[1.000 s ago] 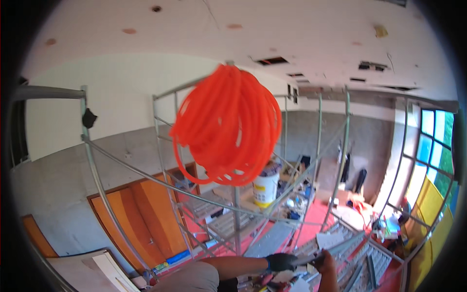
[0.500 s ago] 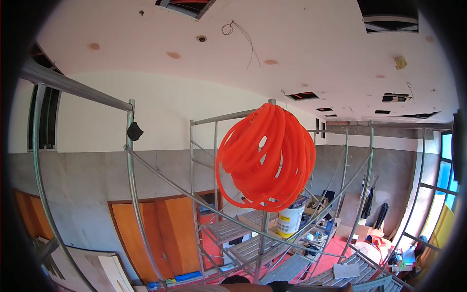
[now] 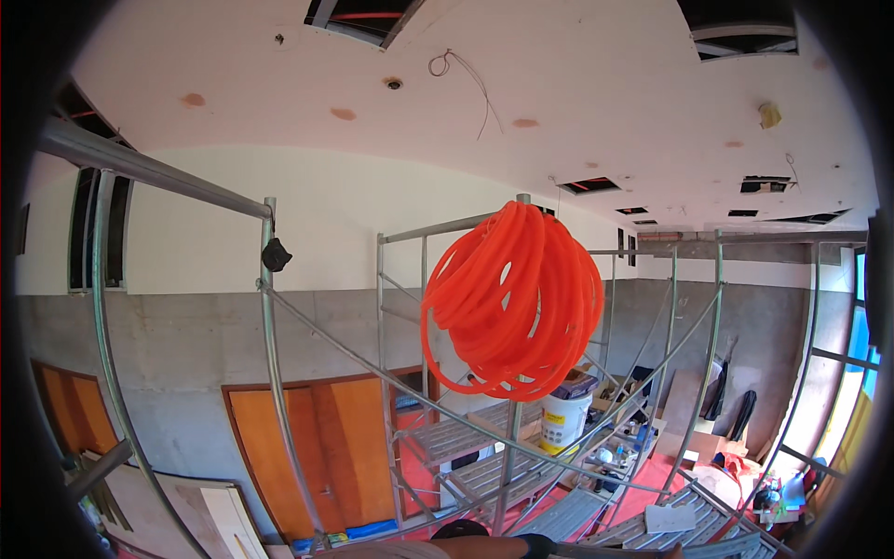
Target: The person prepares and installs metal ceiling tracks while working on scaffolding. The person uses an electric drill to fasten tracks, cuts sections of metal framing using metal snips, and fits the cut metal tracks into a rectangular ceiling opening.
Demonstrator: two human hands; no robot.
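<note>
A big coil of bright orange tubing (image 3: pixel 512 298) hangs from the top of a grey scaffold post (image 3: pixel 510 466) in the middle of the view. A bare forearm (image 3: pixel 419 550) lies along the bottom edge, ending in a black glove (image 3: pixel 535 546) that I take for my left hand. Only a sliver of the glove shows, well below the coil and next to the post's foot. What it holds is cut off. My right hand is out of the picture.
Steel scaffold rails (image 3: pixel 158 172) and diagonal braces (image 3: pixel 372 359) run across the view. Plank decks (image 3: pixel 466 438) carry a white bucket (image 3: pixel 565 421) and clutter. Orange doors (image 3: pixel 307 456) stand in the grey concrete wall, under a white ceiling with cut-outs (image 3: pixel 354 11).
The view has tilted up toward the ceiling. The orange coil now sits further right in the picture, and the gloved arm has slid down to the bottom edge.
</note>
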